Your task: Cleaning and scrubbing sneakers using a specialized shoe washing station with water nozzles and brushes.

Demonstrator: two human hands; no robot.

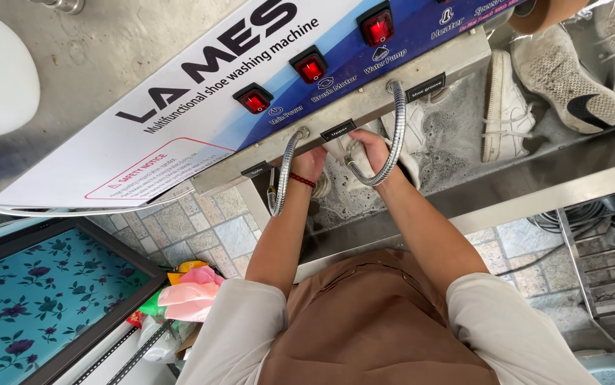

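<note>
Both my hands reach under the control panel of a shoe washing machine. My right hand grips a white shoe over the soapy steel basin. My left hand, with a red band at the wrist, is partly hidden under the panel's edge and seems to hold the same shoe; its fingers are out of sight. Two flexible metal hoses hang from the panel on either side of my hands.
More white shoes lie in the foamy basin to the right, soles up at the far right. Three red switches sit on the panel. Pink gloves and bags lie on the tiled floor at left, beside a floral blue surface.
</note>
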